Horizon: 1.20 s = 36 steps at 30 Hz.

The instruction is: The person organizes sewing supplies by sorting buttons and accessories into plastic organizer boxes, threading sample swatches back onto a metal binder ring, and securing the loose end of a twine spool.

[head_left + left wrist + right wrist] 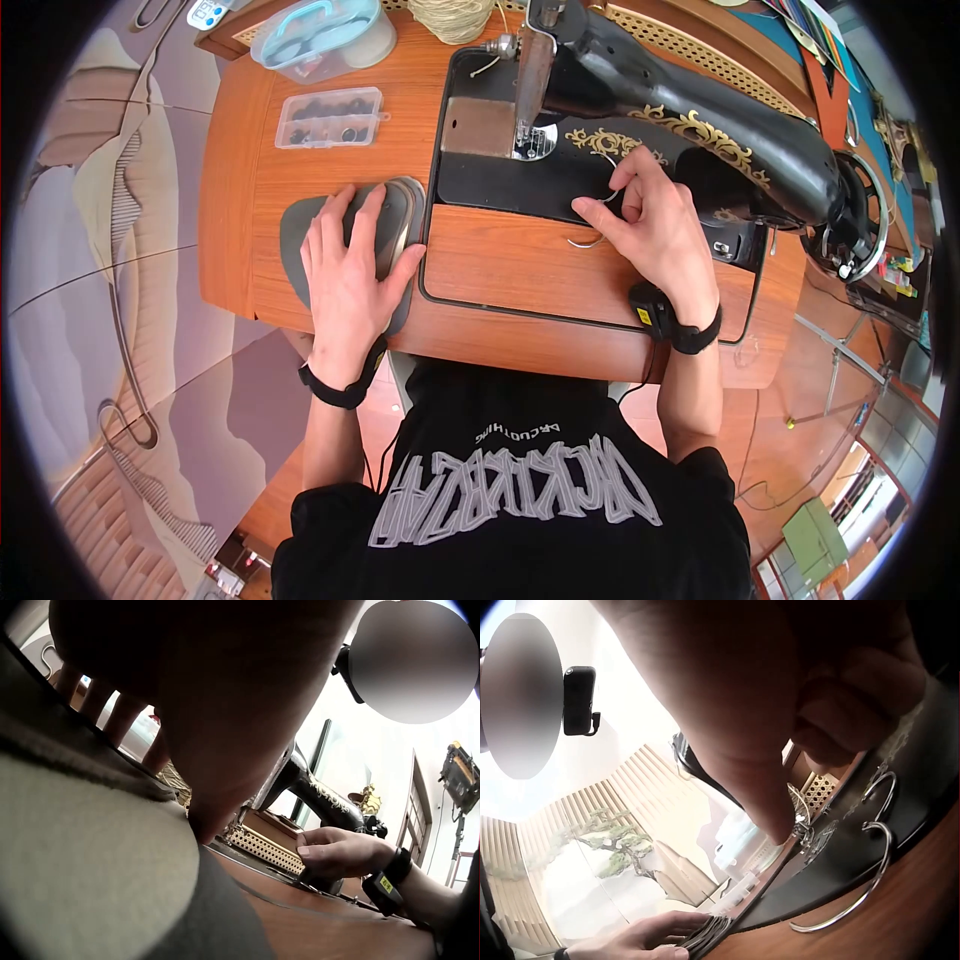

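My left hand [345, 265] lies over a layered stack of grey, round-ended flat pieces [297, 255] on the table, fingers spread over its top and thumb along the right edge. A pale oval face [90, 855] on the grey material shows in the left wrist view. Above the front edge of the sewing machine bed, my right hand [655, 225] hovers with bent fingers, thumb and index apart. Below it is an opened silver hinged ring [885, 859], spread in an S across bed and wood. No finger touches the ring in the right wrist view.
A black sewing machine [690, 115] with gold ornament stands at the back right, its handwheel [868, 225] at the far right. Back left are a lidded clear box [325, 45], a small compartment case [330, 118] of dark parts, and a ball of twine [450, 15].
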Motion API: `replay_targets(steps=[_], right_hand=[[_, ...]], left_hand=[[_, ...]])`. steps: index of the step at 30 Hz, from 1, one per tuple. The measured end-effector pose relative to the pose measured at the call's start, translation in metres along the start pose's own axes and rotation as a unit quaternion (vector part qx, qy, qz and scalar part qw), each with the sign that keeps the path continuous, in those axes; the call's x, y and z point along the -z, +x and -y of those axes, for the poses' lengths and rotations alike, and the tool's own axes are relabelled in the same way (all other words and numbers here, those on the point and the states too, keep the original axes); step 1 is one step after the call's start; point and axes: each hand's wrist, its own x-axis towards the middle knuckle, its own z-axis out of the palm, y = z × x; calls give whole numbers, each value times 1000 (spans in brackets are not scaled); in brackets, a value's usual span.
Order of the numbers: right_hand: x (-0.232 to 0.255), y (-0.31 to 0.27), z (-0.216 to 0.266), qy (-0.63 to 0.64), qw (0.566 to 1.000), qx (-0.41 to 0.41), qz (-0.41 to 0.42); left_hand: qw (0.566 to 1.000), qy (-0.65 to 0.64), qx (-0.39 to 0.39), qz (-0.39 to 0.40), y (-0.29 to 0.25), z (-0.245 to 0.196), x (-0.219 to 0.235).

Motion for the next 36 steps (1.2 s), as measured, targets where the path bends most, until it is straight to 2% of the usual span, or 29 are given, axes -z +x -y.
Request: replay_targets(steps=[3, 5, 6, 7, 9, 10, 11, 12, 14, 15, 16, 17, 18, 30, 36], right_hand=[[7, -12, 10, 20, 998, 24, 46], [9, -37, 15, 82, 990, 77, 84], [15, -56, 18, 85, 980, 85, 158], [19, -73, 18, 154, 952, 126, 231], [16, -93, 13, 239, 861, 230, 386], [6, -111, 4, 272, 828, 190, 452], [-3, -122, -5, 254, 815, 159, 496], [-13, -131, -12, 243, 818, 95, 513], [-31, -142, -32, 228, 829, 31, 510], [-57, -159, -66, 228, 828, 32, 511], [-86, -168, -90, 122, 913, 76, 382], [-103, -181, -115, 12, 964, 116, 240], [-111, -195, -143, 12, 964, 116, 238], [-119, -170, -163, 4, 961, 144, 236], [-150, -148, -170, 28, 951, 182, 248]], left_hand=[[1000, 0, -3, -6, -2, 1, -2], [1000, -2, -4, -7, -4, 2, -4], [1000, -1, -8, -9, -5, 3, -5], [1000, 0, -12, -12, -5, 4, -6], [1000, -1, -8, -9, -7, 6, -9], [1000, -1, -5, -6, -8, 7, -10], [1000, -1, -3, -7, -7, 8, -11], [1000, -4, -1, -3, -8, 8, -10], [1000, -7, 1, 4, -10, 7, -9], [1000, -11, 6, 9, -11, 6, -8], [1000, -15, 8, 12, -11, 5, -8], [1000, -15, 8, 12, -13, 5, -8], [1000, -17, 12, 17, -13, 4, -8], [999, -17, 32, -10, -10, 3, -13], [999, -13, 36, -19, -8, 4, -14]])
